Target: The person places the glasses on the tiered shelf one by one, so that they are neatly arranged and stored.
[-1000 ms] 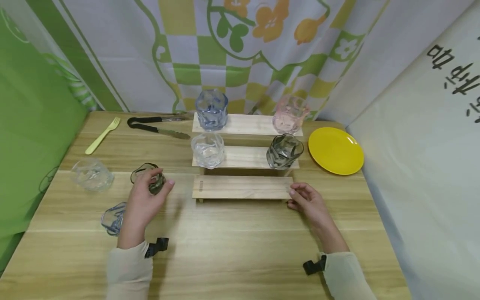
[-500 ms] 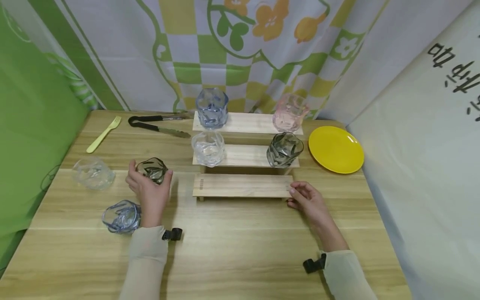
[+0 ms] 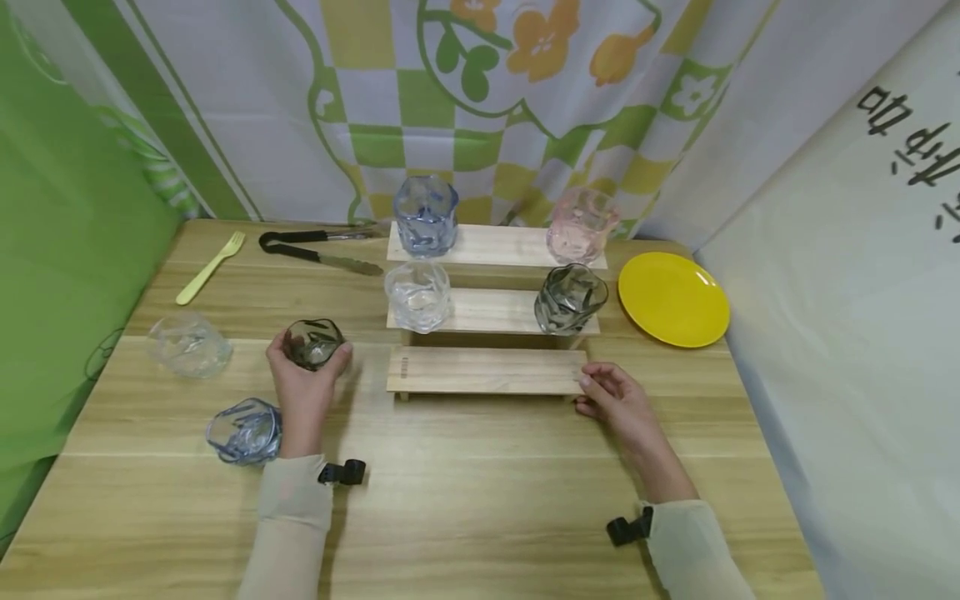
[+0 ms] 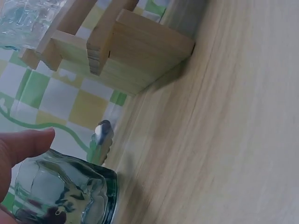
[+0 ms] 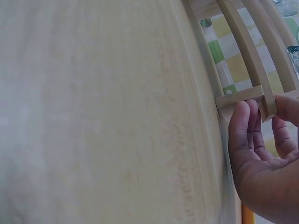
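In the head view, dark handwritten characters [image 3: 928, 156] run slantwise down the white sheet [image 3: 825, 275] at the right, cut off by the picture's edge and not fully legible; a small printed mark [image 3: 404, 367] at the left end of the lowest board [image 3: 487, 371] is too tiny to read. The left hand [image 3: 302, 400] grips a dark grey glass [image 3: 315, 343], thumb on its right side and fingers on its left, with the glass's mouth facing up; it is left of the wooden stand and well apart from it. The blue glass [image 3: 246, 432] is just beside the left wrist. The right hand [image 3: 621, 410] pinches the right end of the lowest board. In the left wrist view, the hand is cut off at the left edge, the thumb [image 4: 28, 143] lies against the rim, and whether the thick base touches the table cannot be told; a toothed metal tip [image 4: 103, 137] shows beyond it. In the right wrist view, the fingers close around the board's end, the hand cropped at the right, and an orange-yellow edge [image 5: 248, 215] below is mostly hidden.
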`<state>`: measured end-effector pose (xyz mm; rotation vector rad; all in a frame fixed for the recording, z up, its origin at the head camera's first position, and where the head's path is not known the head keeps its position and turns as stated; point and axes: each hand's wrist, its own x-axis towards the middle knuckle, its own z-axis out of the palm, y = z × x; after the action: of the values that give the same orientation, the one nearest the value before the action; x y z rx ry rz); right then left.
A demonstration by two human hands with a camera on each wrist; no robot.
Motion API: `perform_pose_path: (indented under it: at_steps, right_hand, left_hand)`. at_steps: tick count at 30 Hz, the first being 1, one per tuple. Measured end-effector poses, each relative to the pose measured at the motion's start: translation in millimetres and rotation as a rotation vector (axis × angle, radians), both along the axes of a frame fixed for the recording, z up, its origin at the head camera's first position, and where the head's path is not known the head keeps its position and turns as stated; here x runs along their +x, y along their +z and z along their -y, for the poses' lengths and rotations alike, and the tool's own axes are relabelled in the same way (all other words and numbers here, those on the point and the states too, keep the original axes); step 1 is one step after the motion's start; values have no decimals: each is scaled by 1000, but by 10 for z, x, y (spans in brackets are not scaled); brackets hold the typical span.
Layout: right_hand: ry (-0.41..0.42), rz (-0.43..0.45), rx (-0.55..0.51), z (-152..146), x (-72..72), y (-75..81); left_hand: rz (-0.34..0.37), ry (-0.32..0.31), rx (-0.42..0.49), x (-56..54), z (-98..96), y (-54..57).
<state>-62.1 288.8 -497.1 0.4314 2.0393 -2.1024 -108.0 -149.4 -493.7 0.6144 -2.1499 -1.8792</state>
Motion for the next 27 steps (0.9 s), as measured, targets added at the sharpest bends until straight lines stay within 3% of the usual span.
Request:
perform_pose_path:
  at_steps: [5,9,13,18,22,27]
  right_hand:
    - [0,3,5,1,7,6]
    - [4,1,2,-4,6,-1]
    - [-3,-5,-9,-3,-2,-10]
    - [-12,-7,-14,2,6,-10]
    - [-14,-8,-15,5,11,-2]
    - [-11,-9,-17,13,-3,-6]
  left_hand:
    - [-4,-15,-1,28,7,-11]
    - [-13,-55,-41,113,-27,52]
    - [-51,-93,-78,230,-88,203]
    - [-168,-150,-138,410,-251,456]
    - [-263,-265,-162,542,-470,602]
    - [-281,-483,-100,616,-909,694]
